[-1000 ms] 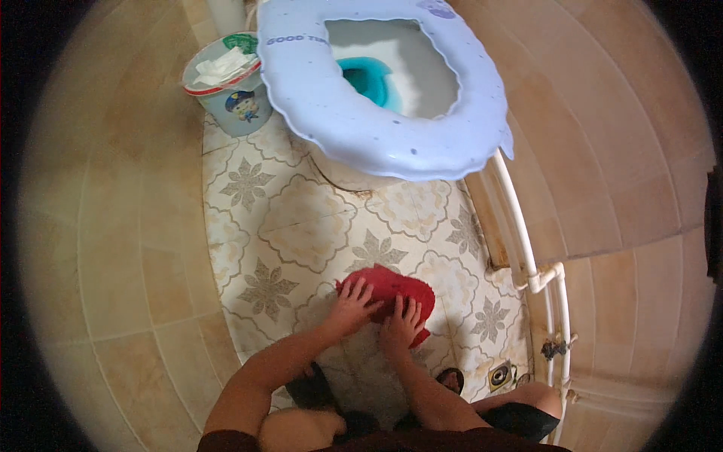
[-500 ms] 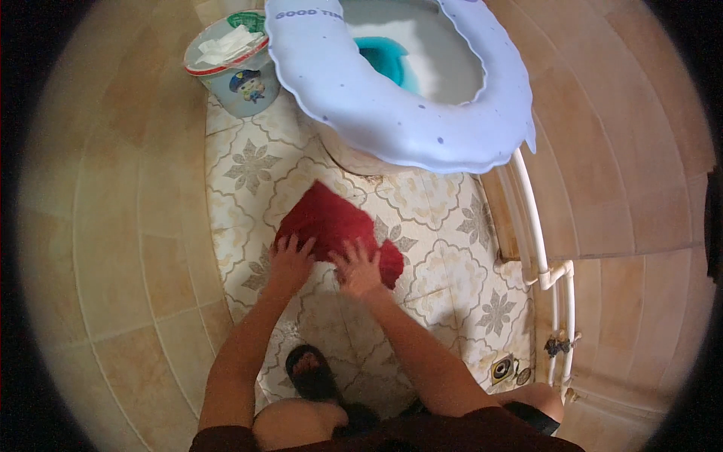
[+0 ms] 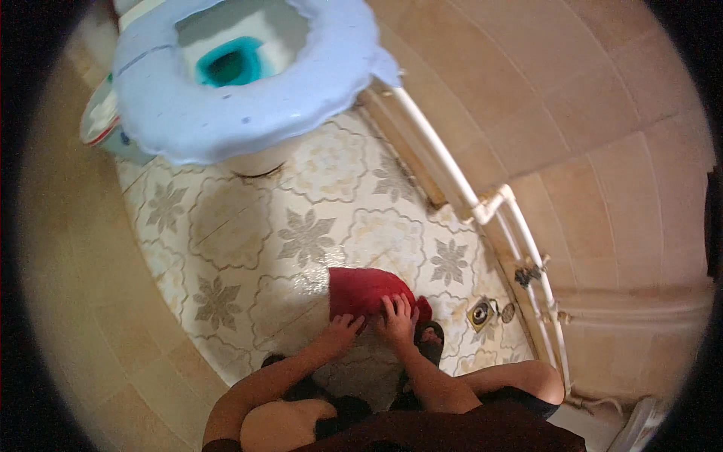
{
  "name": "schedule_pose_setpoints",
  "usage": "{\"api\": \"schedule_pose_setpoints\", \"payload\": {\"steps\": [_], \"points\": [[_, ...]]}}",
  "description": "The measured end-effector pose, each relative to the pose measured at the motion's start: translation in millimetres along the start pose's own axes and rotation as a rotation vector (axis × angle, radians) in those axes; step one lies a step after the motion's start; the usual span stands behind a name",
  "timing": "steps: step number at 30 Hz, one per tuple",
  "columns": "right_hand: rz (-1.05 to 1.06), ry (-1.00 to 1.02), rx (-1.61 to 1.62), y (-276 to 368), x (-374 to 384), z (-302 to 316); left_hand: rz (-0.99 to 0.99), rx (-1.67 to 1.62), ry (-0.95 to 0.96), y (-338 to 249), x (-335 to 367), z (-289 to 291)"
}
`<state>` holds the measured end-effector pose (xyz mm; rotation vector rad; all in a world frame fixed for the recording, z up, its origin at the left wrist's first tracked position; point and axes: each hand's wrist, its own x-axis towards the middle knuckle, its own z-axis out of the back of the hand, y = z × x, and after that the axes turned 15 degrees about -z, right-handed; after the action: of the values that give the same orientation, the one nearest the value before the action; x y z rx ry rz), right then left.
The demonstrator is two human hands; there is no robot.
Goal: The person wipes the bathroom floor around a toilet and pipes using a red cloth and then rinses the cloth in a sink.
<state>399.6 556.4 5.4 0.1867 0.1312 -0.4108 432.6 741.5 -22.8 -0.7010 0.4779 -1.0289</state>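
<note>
A dark red cloth [image 3: 367,290] lies spread on the patterned tile floor [image 3: 305,235], just in front of my feet. My left hand [image 3: 340,337] rests at its near left edge, with the fingers apart and slightly bent. On the cloth's near right part, my right hand [image 3: 397,322] presses down with spread fingers. A small bunched end of the cloth sticks out to the right, close to my slippered foot [image 3: 431,340]. Beyond the cloth, part of the floor has a wet-looking shine.
A toilet with a pale blue padded seat cover [image 3: 248,124] stands at the far left, blue-green water inside. Partly behind it is a waste bin [image 3: 128,143] with white paper. White pipes [image 3: 444,154] run along the right wall, and a floor drain [image 3: 480,313] lies near them.
Both hands and the cloth have moved from near the toilet base back toward my feet and closer to the drain. My view has turned, so the toilet now appears farther left.
</note>
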Motion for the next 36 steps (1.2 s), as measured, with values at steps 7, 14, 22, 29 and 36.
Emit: {"api": "schedule_pose_setpoints", "payload": {"steps": [7,14,22,29,36], "points": [[-0.324,0.040,0.038,33.4,-36.2,-12.9,0.095,-0.203,-0.272,10.3,34.7,12.9],[-0.048,-0.006,-0.039,-25.0,69.9,-10.4,0.125,-0.303,-0.281,6.8,21.1,60.5],[-0.685,-0.004,0.007,-146.1,87.7,28.8,0.217,-0.307,-0.359,9.6,15.5,59.7],[-0.578,0.028,0.035,-23.6,-9.6,-1.2,0.245,-0.333,-0.531,25.8,3.9,48.9],[0.452,0.208,-0.006,50.1,-74.8,-35.7,0.386,-0.417,-0.338,30.8,-18.3,51.7]]}}
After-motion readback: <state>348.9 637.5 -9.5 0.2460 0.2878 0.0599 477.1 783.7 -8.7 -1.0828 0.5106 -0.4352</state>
